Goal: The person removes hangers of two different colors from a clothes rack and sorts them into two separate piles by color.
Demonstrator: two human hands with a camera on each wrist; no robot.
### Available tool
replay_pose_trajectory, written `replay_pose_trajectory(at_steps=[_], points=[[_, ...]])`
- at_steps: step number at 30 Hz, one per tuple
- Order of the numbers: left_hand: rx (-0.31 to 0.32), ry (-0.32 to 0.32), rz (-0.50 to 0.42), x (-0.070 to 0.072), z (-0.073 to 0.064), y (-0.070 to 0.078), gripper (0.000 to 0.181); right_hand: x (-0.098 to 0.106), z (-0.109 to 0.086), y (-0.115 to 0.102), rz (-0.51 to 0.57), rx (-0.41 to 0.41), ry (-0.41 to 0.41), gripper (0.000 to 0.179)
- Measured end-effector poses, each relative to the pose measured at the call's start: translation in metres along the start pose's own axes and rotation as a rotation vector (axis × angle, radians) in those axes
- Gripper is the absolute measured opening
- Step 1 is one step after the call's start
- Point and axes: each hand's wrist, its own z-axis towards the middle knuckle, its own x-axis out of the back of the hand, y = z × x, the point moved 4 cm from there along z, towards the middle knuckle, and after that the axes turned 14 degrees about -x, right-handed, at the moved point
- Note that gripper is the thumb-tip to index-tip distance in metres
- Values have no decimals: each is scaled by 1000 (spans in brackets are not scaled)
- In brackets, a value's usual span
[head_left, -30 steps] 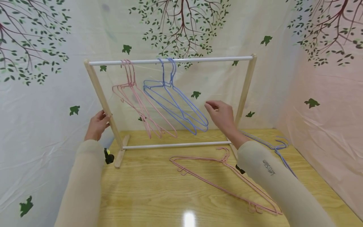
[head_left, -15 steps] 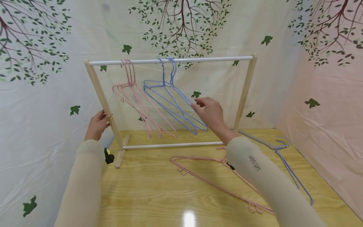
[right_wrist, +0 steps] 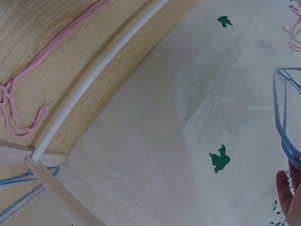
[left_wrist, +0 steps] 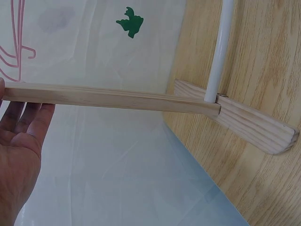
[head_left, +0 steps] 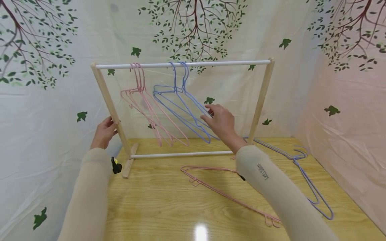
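Blue hangers (head_left: 176, 87) hang from the white top rod (head_left: 223, 63), to the right of pink hangers (head_left: 140, 88) on that rod. The right hand (head_left: 221, 121), thumb and fingertips apart, is at their right side; firm contact I cannot tell. The left hand (head_left: 103, 133) grips the left wooden post (head_left: 107, 100). Table hangers (head_left: 297, 159) lie below.

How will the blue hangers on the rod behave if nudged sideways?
The blue hangers will likely swing, since they hang by hooks from the white top rod. Probably light yet fairly stiff: thin frames that hold their shape. They may slide easily, as the rod looks smooth.
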Motion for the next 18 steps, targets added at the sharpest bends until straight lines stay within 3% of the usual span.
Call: replay_pose_trajectory(at_steps=[10,18], points=[[5,3,10,-1,-1,1,55,4,-2,-2,42,110,94,20],[36,5,9,-1,-1,3,55,5,-4,-5,73,188,138,16]])
